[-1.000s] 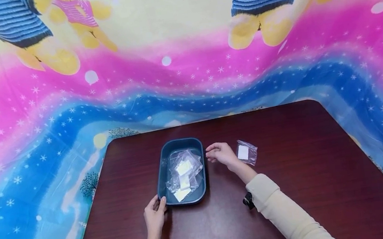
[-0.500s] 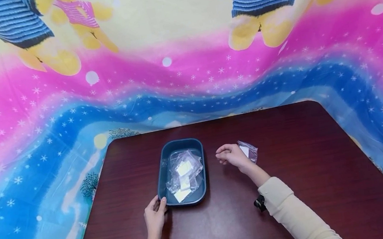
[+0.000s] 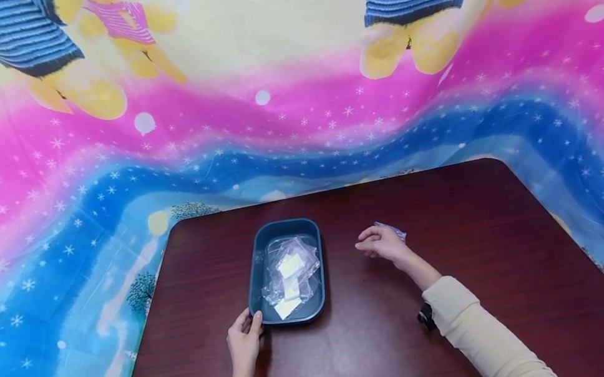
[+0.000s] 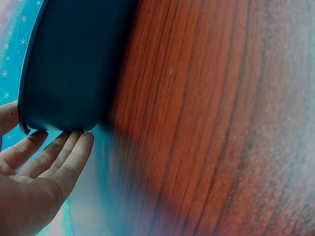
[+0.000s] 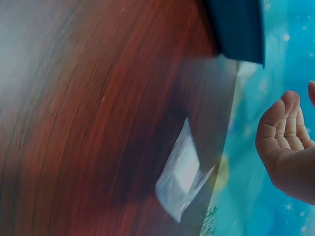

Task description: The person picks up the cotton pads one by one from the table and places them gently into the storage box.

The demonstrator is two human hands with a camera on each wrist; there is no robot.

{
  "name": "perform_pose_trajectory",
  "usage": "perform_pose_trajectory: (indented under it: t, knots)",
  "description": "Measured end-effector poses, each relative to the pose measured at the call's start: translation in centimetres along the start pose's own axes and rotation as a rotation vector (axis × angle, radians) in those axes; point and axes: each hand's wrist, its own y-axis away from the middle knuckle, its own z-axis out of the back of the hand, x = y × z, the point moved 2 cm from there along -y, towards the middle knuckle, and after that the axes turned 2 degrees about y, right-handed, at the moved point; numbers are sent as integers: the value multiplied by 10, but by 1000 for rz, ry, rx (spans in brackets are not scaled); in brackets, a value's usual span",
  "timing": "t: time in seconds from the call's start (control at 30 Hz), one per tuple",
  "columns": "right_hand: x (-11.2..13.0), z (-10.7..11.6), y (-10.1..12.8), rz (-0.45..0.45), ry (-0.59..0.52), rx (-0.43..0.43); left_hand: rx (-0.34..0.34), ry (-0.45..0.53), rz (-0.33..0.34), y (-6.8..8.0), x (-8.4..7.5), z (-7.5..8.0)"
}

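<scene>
A dark blue tray (image 3: 257, 268) stands on the dark red table (image 3: 485, 254) and holds several clear bags with white squares (image 3: 289, 272). My left hand (image 3: 243, 341) rests against the tray's near left corner (image 4: 54, 113), straight fingers (image 4: 64, 157) touching its wall. My right hand (image 3: 381, 243) hovers over the table to the right of the tray, fingers loosely curled and holding nothing (image 5: 285, 132). A small clear bag with a white square (image 5: 184, 174) lies on the table just beyond that hand, mostly hidden by it in the head view (image 3: 394, 229).
A bright cloth (image 3: 293, 120) printed with pink and blue waves, stars and cartoon figures hangs behind and around the table. The table's rounded far edge (image 3: 336, 187) runs just behind the tray.
My right hand has moved right, away from the tray and toward the small bag, now covering most of it in the head view. The left hand and the tray have stayed still.
</scene>
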Motion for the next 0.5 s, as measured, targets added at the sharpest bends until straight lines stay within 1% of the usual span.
perform_pose_trajectory:
  t: [0.07,0.13,0.27,0.33,0.5]
  knots:
    - [-2,6,-2,-15,-12,-13,-2,-1,-2,0,0,0]
    - [-5,12,-4,-11,6,-36,0,0,-4,0,0,0]
    - [-12,26,-9,22,109,-90,4,1,4,0,0,0]
    - [-17,33,-13,14,147,-115,6,0,8,-1,0,0]
    - [-24,45,-21,-13,220,-132,7,1,13,-1,0,0]
